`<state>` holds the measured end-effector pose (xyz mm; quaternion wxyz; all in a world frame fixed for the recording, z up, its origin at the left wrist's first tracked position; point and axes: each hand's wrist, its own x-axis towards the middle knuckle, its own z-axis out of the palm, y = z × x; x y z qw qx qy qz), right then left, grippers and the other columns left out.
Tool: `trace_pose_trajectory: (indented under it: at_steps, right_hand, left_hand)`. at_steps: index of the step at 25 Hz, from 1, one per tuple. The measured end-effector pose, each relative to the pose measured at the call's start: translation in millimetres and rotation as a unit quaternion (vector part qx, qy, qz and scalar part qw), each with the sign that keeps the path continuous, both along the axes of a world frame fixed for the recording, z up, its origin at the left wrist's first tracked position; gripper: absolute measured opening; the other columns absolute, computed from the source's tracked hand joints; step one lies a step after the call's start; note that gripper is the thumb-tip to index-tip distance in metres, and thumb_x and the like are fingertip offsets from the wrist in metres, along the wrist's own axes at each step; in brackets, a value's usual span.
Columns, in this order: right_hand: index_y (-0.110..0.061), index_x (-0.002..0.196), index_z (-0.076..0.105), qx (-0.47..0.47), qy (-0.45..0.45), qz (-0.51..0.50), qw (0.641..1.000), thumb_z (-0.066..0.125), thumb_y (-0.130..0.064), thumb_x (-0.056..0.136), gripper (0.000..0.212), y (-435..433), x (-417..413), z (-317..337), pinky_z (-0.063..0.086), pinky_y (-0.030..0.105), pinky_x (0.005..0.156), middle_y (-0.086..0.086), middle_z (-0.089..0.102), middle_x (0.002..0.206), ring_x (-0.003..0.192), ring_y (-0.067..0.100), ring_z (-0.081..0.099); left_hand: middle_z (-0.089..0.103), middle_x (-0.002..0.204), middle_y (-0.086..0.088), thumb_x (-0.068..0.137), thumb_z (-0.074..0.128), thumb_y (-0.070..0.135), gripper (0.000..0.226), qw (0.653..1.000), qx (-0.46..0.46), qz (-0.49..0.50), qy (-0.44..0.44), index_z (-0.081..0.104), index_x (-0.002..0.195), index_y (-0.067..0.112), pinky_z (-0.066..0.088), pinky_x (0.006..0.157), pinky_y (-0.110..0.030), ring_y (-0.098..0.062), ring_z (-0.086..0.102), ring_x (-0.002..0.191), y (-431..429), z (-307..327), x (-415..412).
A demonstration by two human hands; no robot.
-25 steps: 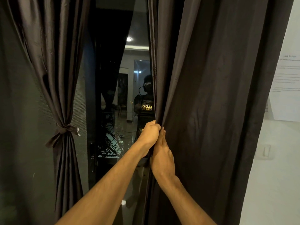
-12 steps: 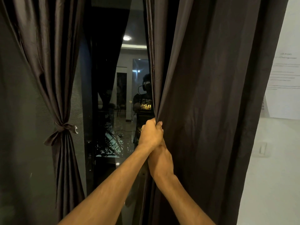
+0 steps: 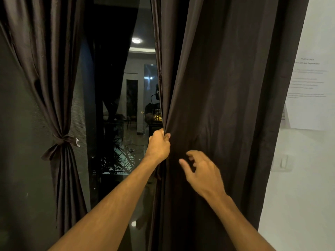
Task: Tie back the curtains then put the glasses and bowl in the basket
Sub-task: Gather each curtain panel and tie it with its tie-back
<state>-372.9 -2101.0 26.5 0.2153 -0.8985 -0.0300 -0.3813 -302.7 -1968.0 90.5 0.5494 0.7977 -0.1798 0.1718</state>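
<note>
Head view: the left hand grips the inner edge of the dark right curtain, its fingers curled tight round the gathered fabric. Just beside it, the right hand hovers before that curtain, fingers loosely spread and holding nothing. Across the glass door from that curtain, the left curtain hangs cinched by a knotted tie. A paper sheet hangs on the wall beyond the right curtain's outer edge.

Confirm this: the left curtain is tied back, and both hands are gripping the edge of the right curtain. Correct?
Not both. The left curtain is tied back, but only the left hand grips the edge of the right curtain; the right hand is off it, fingers loose, holding nothing. The head view shows this.
</note>
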Motion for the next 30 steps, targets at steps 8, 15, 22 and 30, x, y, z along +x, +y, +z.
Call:
trace_pose_trajectory:
  at_steps: [8,15,22,30]
  right_hand:
    - [-0.015,0.133,0.044,0.307,-0.183,-0.198,0.913,0.079,-0.024,0.080,0.064,-68.6,-16.4,26.5,0.046,0.045,0.102,0.011,0.050,0.133,0.122,0.029,0.050]
    - [-0.015,0.151,0.034,0.320,-0.038,-0.072,0.944,0.051,-0.013,0.101,0.053,-47.9,-21.7,30.6,0.043,0.033,0.102,0.010,0.051,0.144,0.121,0.021,0.057]
    - [-0.017,0.146,0.042,0.254,0.008,0.042,0.966,0.049,0.002,0.098,0.052,7.1,-15.2,27.2,0.034,-0.004,0.087,-0.010,0.057,0.129,0.113,-0.005,0.051]
    - [-0.018,0.147,0.044,0.212,-0.007,0.081,0.974,0.047,-0.001,0.099,0.050,40.6,-14.8,13.7,0.039,-0.005,0.081,-0.002,0.068,0.117,0.106,0.003,0.064]
  left_hand:
    - [0.061,0.090,0.003,0.103,0.043,0.015,0.022,1.000,-0.019,-0.012,0.010,0.060,0.115,0.010,0.048,0.078,-0.030,-0.016,0.060,0.092,-11.2,-2.6,-1.7]
    - [0.067,0.101,0.001,0.102,0.045,0.016,0.024,0.997,-0.052,-0.054,0.031,0.060,0.120,0.013,0.053,0.087,-0.031,-0.017,0.064,0.099,-15.8,-3.1,-11.8]
    - [0.071,0.103,-0.004,0.100,0.047,0.017,0.023,0.995,-0.071,-0.066,0.038,0.064,0.115,0.014,0.055,0.091,-0.041,-0.018,0.068,0.097,-20.7,-4.5,-19.8]
    - [0.068,0.094,0.002,0.101,0.042,0.009,0.024,0.989,-0.090,-0.095,0.062,0.063,0.104,0.020,0.053,0.079,-0.025,-0.017,0.066,0.096,-19.6,3.4,-37.4]
